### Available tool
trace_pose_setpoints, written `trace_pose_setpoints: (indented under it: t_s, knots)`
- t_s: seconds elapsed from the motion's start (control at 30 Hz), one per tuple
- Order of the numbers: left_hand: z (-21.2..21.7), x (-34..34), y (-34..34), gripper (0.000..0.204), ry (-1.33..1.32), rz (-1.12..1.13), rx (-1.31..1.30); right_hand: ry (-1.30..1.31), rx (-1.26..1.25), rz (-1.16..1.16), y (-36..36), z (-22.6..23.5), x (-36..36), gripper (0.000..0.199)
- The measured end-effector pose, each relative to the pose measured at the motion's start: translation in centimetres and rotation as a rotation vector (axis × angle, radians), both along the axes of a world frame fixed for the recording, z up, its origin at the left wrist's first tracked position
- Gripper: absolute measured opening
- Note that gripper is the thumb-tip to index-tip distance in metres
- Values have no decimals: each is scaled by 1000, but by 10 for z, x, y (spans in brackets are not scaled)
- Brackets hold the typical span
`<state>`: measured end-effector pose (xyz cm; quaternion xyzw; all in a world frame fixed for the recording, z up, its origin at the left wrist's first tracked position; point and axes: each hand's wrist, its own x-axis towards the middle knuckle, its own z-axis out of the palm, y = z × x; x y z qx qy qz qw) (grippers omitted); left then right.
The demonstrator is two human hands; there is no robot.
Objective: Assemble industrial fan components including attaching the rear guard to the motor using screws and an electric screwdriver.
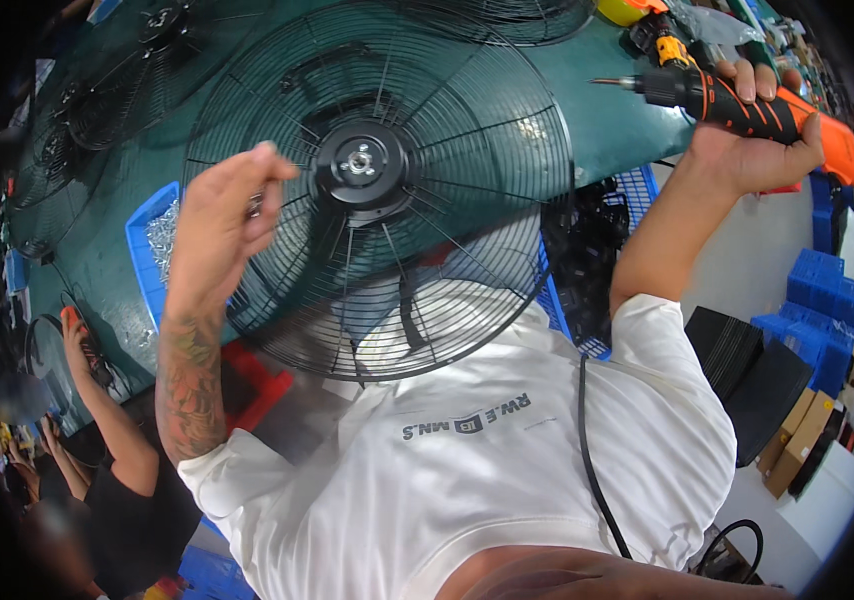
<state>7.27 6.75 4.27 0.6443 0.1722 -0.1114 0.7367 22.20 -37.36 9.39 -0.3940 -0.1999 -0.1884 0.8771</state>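
Black wire fan grille [377,190] lies flat on the green table [617,120], hub up, so its centre is easy to reach. Left hand [222,215] pinches small screws beside the hub. Right hand [747,140] is closed around one orange drill [747,105], raised aside. At least three more grilles lie behind.
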Motion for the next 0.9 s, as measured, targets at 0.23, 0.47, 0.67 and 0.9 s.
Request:
trace_pose_setpoints:
  t_s: [0.23,0.47,0.67,0.9]
  knots:
    - [-5,5,-76,23,57,-231,-56,-79,-58,273,107,10,-40,47]
    - [-8,-16,-91,18,-532,-386,576,-214,43,729,134,23,-58,50]
    - [4,-14,-89,19,-677,-388,771,-116,66,741,152,17,-59,48]
    - [-4,-10,-85,17,-722,-367,792,15,89,764,165,7,-60,47]
